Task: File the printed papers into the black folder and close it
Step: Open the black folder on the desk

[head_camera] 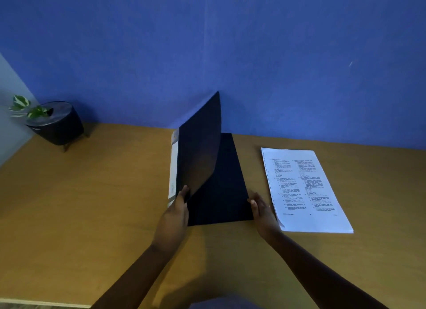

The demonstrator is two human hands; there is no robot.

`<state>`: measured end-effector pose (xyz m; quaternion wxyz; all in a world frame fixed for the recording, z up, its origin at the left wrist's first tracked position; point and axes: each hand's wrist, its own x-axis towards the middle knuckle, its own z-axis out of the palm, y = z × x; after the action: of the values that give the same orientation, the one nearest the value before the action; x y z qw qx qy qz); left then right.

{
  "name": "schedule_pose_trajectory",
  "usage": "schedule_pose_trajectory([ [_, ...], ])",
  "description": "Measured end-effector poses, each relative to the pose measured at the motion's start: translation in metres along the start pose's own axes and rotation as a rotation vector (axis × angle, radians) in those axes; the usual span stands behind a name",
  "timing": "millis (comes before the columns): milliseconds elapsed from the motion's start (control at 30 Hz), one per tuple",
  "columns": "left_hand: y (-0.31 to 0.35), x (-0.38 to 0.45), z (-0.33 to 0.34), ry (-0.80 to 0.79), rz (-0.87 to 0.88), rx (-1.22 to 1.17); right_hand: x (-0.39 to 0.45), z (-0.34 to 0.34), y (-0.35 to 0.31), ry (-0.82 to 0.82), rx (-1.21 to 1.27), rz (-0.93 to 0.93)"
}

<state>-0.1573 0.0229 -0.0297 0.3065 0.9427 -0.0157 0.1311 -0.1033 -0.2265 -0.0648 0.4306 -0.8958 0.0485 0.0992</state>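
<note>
The black folder (221,189) lies in the middle of the wooden desk, its front cover lifted and standing nearly upright on the left side. My left hand (176,213) pinches the cover's lower corner. A white spine strip runs along the folder's left edge. My right hand (261,210) rests with fingers apart against the lower right edge of the flat back cover. The stack of printed papers (306,189) lies flat on the desk just right of the folder, beside my right hand.
A dark round pot with a green and white leafy plant (55,122) stands at the back left corner of the desk (92,193). A blue wall rises behind. The desk's front edge shows at the lower left.
</note>
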Motion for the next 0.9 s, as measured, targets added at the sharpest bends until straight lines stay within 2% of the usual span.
schedule_pose_trajectory([
  [100, 0.001, -0.01, -0.005, 0.115, -0.098, -0.126, 0.0, 0.001, 0.0, -0.062, -0.092, -0.006],
  [267, -0.005, -0.014, -0.006, 0.321, -0.228, -0.12, -0.003, 0.005, -0.01, -0.086, -0.331, -0.369],
  [333, -0.01, -0.015, -0.006, 0.38, -0.29, -0.108, -0.006, 0.01, -0.018, -0.155, -0.38, -0.414],
  [433, -0.016, -0.018, -0.009, 0.485, -0.408, -0.057, -0.006, 0.016, -0.023, -0.28, -0.498, -0.369],
  [467, -0.02, -0.018, -0.01, 0.518, -0.473, -0.14, -0.006, 0.018, -0.024, -0.308, -0.537, -0.351],
  [567, -0.039, -0.017, -0.018, 0.589, -0.642, -0.599, -0.005, 0.019, -0.026, -0.316, -0.608, -0.315],
  [633, -0.053, -0.017, -0.022, 0.593, -0.771, -0.782, -0.007, 0.019, -0.025, -0.303, -0.638, -0.302],
  [767, -0.063, -0.02, -0.017, 0.567, -1.058, -0.988, -0.016, 0.019, -0.016, -0.257, -0.638, -0.246],
  [900, -0.065, -0.016, -0.014, 0.513, -1.147, -1.016, -0.024, 0.017, -0.005, -0.206, -0.593, -0.202],
])
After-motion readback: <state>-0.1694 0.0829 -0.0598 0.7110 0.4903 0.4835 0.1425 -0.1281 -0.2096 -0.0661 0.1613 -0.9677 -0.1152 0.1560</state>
